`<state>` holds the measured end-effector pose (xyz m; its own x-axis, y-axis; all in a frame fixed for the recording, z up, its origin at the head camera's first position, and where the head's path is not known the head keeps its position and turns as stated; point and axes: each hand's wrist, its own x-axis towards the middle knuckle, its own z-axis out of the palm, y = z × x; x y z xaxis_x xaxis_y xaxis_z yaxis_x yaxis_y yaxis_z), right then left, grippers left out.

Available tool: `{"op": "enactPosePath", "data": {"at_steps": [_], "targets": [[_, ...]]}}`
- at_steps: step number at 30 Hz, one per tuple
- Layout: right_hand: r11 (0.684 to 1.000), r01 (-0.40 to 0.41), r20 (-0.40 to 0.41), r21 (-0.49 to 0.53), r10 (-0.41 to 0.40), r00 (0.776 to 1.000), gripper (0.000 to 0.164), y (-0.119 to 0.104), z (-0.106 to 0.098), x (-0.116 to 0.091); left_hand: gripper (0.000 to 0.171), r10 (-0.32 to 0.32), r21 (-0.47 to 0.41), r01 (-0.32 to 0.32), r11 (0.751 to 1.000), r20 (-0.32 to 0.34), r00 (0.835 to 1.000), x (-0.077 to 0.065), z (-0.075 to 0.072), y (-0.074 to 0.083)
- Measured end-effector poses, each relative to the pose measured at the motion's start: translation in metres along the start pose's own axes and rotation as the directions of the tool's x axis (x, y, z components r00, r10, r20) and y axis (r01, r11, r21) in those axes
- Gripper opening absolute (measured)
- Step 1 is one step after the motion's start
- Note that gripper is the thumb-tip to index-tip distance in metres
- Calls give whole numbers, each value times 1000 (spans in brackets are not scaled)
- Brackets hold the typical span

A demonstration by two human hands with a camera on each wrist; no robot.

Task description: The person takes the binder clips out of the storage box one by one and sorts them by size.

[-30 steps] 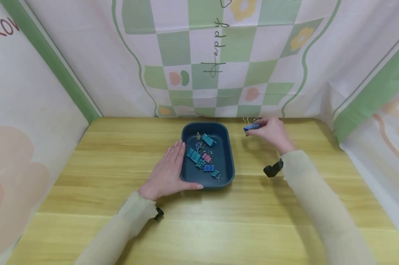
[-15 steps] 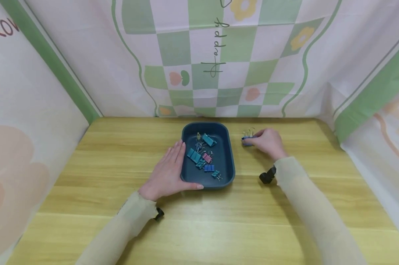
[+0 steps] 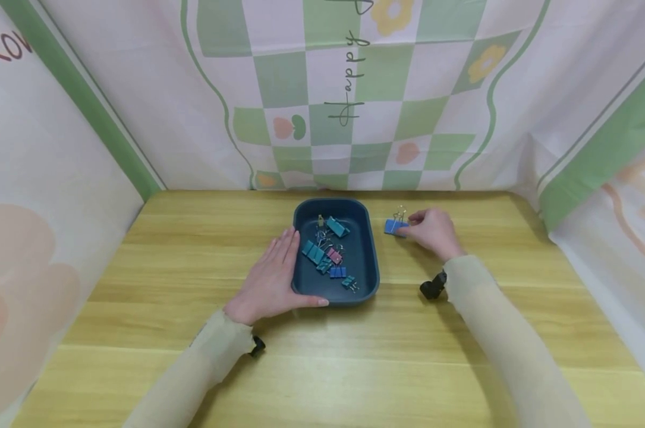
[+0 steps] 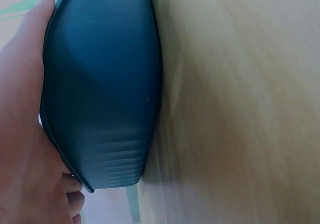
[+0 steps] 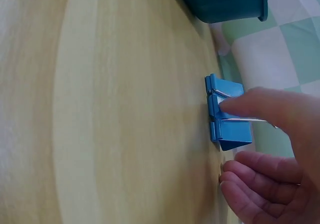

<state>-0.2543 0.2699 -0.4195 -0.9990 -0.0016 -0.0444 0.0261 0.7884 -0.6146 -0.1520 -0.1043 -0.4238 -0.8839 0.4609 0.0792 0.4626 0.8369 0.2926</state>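
A blue binder clip [image 3: 395, 227] with raised wire handles is on the table to the right of a dark blue tray [image 3: 373, 261]. My right hand [image 3: 433, 230] is beside it. In the right wrist view the thumb touches the face of the clip [image 5: 235, 131], while the other fingers lie apart from it, loosely bent. My left hand [image 3: 271, 273] rests against the tray's left side, fingers straight along the rim and thumb stretched to the front edge. The left wrist view shows the tray's outer wall [image 4: 105, 84] beside that hand.
Inside the tray are several binder clips, among them a large teal clip [image 3: 337, 226], a pink clip [image 3: 334, 255] and a small blue clip [image 3: 338, 272]. A printed curtain [image 3: 333, 154] hangs along the back edge of the wooden table [image 3: 354, 368].
My right hand has brought the blue binder clip down toward me from near the back edge, and its fingers have come away from the clip. The left hand and tray have stayed in place.
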Motion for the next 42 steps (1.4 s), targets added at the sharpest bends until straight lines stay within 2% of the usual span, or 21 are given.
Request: {"op": "enactPosePath", "data": {"at_steps": [8,14,19,26,34,42], "targets": [[998,43,-18,53,-43,999,50,6,-1,1,142,1,-8,-1,1000,0,1000,0,1,-1],[989,77,-34,127,-73,997,62,2,-9,-1,143,-1,-4,1,1000,4,1000,1,1,0],[986,119,-111,120,-106,988,67,-15,-25,-6,143,5,-4,-5,1000,-9,1000,1,2,-1],[974,206,-226,94,-180,957,71,-52,-47,-17,142,12,-6,-12,1000,-11,1000,1,3,-2],[968,230,-186,102,-208,960,77,-89,-53,-32,142,23,-6,-23,1000,-4,1000,2,1,-2],[952,290,-120,98,-278,953,76,-113,-32,-43,141,26,-4,-26,1000,-5,1000,2,1,-3]]}}
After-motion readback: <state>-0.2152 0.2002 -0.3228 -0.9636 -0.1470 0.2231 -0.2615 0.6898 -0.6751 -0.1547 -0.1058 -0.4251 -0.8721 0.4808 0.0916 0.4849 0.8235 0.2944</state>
